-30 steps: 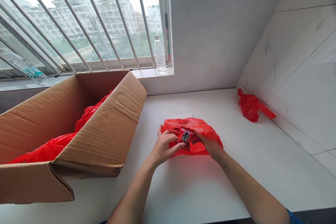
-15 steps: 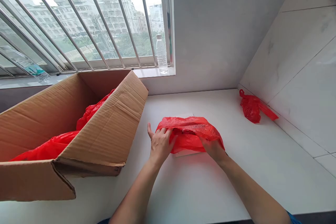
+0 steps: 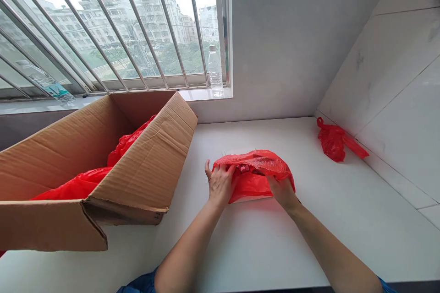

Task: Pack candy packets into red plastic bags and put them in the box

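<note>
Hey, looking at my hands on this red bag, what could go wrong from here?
The thin red bag might tear where your left hand and right hand pull at it. Whatever it holds could then slide onto the counter. The cardboard box beside your left arm could get knocked.

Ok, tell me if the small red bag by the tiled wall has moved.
No: the small red bag still lies against the foot of the tiled wall.
</note>
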Demonstrator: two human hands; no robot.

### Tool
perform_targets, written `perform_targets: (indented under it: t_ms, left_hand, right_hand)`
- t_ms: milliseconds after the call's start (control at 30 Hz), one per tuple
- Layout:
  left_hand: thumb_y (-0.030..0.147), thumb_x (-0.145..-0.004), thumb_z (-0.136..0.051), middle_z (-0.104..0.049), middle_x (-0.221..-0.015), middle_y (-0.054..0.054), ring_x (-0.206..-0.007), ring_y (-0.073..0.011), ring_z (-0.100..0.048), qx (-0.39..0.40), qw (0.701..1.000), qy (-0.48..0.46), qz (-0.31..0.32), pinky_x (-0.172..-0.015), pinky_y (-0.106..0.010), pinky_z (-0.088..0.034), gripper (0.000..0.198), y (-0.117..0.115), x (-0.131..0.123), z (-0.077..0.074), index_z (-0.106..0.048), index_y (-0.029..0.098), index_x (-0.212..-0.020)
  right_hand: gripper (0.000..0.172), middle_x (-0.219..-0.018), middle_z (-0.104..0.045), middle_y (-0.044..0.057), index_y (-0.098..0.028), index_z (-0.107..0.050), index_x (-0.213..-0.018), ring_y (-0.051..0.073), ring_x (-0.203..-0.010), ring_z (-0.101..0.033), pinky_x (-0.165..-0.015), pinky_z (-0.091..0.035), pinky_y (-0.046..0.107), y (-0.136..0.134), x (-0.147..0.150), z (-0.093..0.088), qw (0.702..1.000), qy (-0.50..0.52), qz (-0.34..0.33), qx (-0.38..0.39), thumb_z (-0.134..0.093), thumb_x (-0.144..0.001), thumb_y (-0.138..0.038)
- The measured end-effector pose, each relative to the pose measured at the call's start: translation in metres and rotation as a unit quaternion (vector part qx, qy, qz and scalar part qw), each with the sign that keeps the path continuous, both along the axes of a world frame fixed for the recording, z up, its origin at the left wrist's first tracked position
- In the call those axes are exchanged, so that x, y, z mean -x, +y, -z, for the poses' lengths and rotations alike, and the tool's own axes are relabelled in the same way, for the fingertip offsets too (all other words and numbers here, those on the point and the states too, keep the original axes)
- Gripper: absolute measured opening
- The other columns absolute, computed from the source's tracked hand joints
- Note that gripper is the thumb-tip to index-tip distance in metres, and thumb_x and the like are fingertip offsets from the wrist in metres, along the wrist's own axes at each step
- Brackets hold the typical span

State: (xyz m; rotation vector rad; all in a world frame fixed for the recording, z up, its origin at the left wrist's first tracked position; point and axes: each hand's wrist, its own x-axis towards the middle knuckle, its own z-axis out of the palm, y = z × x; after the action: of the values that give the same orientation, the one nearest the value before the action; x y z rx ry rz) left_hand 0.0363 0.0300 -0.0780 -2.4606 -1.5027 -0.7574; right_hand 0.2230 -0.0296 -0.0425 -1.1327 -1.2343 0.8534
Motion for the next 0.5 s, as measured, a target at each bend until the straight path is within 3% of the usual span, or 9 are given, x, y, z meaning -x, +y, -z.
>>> perform_targets:
  t_ms: [100,333,433,500]
  left_hand:
    - [0.033,-0.089,-0.063,-0.070,-0.087,-0.005,-0.085,-0.0251,-0.064,0.002,0.999,-0.037,0.003,-0.115,-0.061,-0.017,0.013,0.004,-0.002,0.002,-0.074,0.030,-0.095]
    - [0.033,-0.093,-0.059,-0.073,-0.080,0.000,-0.080,-0.0201,-0.066,-0.037,0.989,-0.140,0.013,-0.116,-0.054,-0.020,0.017,0.002,0.008,-0.011,-0.074,0.028,-0.085]
    - [0.038,-0.093,-0.058,-0.072,-0.079,0.002,-0.075,-0.0167,-0.065,0.029,0.963,-0.264,0.039,-0.118,-0.053,-0.021,0.020,0.000,0.014,-0.016,-0.071,0.026,-0.083]
    - [0.043,-0.093,-0.057,-0.072,-0.082,0.001,-0.077,-0.0170,-0.065,0.112,0.928,-0.348,0.074,-0.111,-0.049,-0.035,0.024,0.000,0.017,-0.017,-0.069,0.024,-0.085]
  right_hand:
    - [0.036,-0.137,-0.062,0.003,-0.028,-0.066,-0.124,0.028,-0.135,-0.050,-0.116,-0.038,0.049,-0.001,0.000,-0.002,1.000,-0.024,0.006,-0.013,-0.054,-0.092,-0.040]
    - [0.035,-0.114,-0.072,0.006,-0.028,-0.069,-0.115,0.032,-0.117,-0.061,-0.099,-0.051,0.048,0.001,-0.005,0.010,0.993,-0.081,0.062,0.056,-0.060,-0.086,-0.048]
    - [0.029,-0.094,-0.074,0.006,-0.027,-0.071,-0.102,0.032,-0.100,-0.066,-0.087,-0.054,0.045,0.002,-0.008,0.017,0.987,-0.111,0.083,0.081,-0.059,-0.086,-0.047]
    - [0.024,-0.080,-0.072,0.004,-0.027,-0.071,-0.091,0.030,-0.084,-0.068,-0.078,-0.054,0.044,0.004,-0.010,0.023,0.981,-0.143,0.086,0.101,-0.057,-0.086,-0.046]
